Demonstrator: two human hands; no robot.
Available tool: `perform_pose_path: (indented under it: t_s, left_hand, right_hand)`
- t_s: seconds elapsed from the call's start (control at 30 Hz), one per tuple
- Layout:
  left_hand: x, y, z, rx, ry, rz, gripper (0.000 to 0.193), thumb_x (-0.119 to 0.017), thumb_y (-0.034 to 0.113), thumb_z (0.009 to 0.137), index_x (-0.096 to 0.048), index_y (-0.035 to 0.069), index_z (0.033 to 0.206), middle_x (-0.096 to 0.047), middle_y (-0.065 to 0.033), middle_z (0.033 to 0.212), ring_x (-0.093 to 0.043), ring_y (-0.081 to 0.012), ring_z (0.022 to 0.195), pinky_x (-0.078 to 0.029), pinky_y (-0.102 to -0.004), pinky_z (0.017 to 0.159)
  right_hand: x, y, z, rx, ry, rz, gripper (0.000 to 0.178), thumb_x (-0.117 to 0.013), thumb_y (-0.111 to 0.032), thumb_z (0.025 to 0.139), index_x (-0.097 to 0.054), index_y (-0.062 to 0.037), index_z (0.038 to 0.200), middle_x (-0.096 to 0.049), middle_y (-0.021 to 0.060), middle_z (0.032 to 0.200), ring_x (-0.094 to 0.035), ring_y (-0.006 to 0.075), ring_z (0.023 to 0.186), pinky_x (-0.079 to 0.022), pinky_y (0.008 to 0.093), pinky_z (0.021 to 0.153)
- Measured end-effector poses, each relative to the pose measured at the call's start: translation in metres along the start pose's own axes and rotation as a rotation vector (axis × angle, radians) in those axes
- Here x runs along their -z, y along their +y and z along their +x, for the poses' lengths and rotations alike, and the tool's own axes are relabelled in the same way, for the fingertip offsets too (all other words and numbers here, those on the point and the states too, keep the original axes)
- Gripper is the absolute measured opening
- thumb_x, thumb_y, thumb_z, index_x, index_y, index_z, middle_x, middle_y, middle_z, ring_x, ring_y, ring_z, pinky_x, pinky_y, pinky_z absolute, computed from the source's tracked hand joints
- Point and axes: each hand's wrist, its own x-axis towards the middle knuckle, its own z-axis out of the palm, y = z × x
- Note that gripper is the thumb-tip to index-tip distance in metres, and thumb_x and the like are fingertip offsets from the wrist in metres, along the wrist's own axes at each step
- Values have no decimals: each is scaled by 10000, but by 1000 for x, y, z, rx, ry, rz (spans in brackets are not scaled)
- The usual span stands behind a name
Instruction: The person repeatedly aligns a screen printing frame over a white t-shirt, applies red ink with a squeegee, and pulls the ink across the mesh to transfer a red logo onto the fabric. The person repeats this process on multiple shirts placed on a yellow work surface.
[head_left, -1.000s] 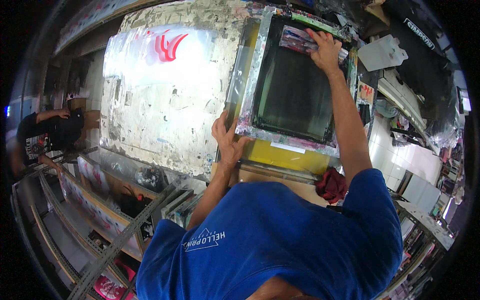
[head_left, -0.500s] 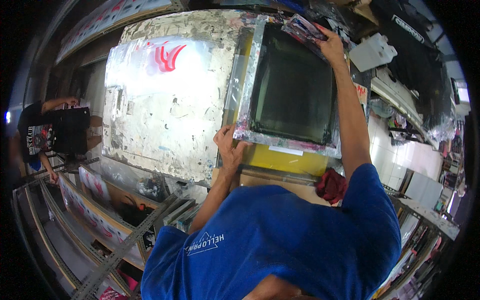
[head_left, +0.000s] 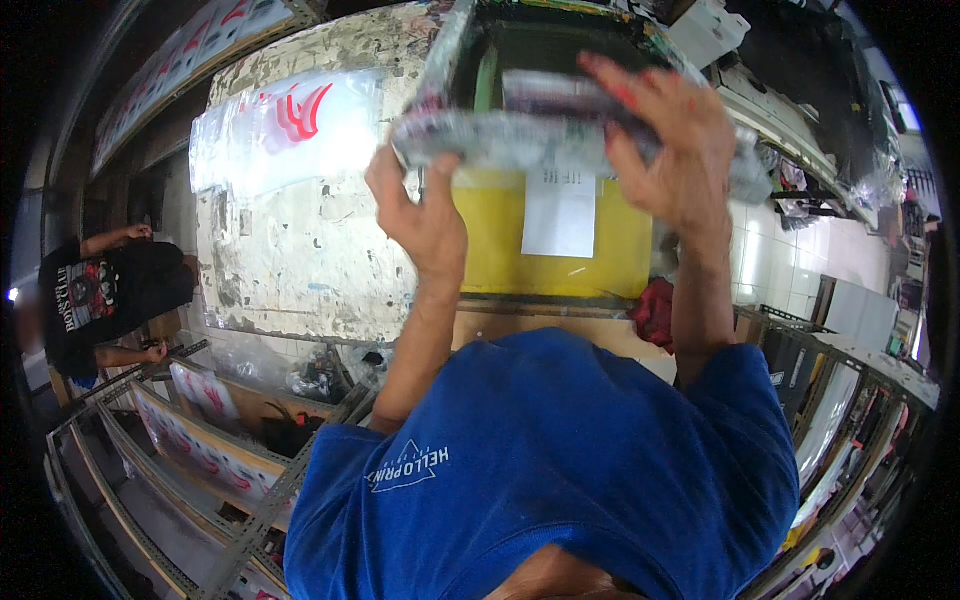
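A screen-printing frame [head_left: 480,140] with a dark mesh stands tilted, its near edge raised above a yellow board [head_left: 480,235]. My left hand [head_left: 420,215] is closed on the frame's near left corner, thumb and fingers gripping the edge. Over the near rail, my right hand [head_left: 680,150], with red ink on its fingertips, grips a squeegee [head_left: 550,90] that is smeared by motion. A white paper sheet [head_left: 560,215] with small print lies on the yellow board under the raised edge.
At left, clear plastic sheets with a red print [head_left: 295,115] lie on a paint-stained white table [head_left: 290,250]. A dark red cloth [head_left: 655,315] sits by the board's near right corner. Another person [head_left: 110,290] stands at far left beside metal racks [head_left: 210,480].
The frame's near edge has risen, uncovering more of the paper and yellow board. My right hand has brought the squeegee from the far right corner toward the near rail. My left hand moved up with the corner.
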Motion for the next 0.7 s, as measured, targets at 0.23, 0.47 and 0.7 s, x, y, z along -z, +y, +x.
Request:
perform_pose_path:
  t_s: [0.23,0.47,0.7]
  left_hand:
    - [-16,-30,33,106,-26,-55,505,-674,170,927,-530,-54,1356,-690,-122,1140,-607,-195,1067,-437,-345,926]
    - [-10,-136,-46,-1,-99,846,414,-790,267,807,-694,18,1123,-585,-187,1244,-577,-403,1059,-480,-486,861]
    - [-28,-138,-48,219,36,175,212,-711,166,887,-736,-38,938,-699,-133,772,-664,-221,709,-520,-337,689]
  right_hand:
    - [34,37,93,58,226,103,422,-598,-203,720,-750,1,1057,-711,138,733,-599,205,579,-495,320,581]
    - [38,56,136,35,223,99,392,-614,-261,775,-748,-39,1069,-741,179,938,-693,271,758,-544,350,726]
    - [37,64,146,86,270,59,349,-634,-276,818,-751,-47,1055,-736,180,1009,-700,301,828,-552,353,767]
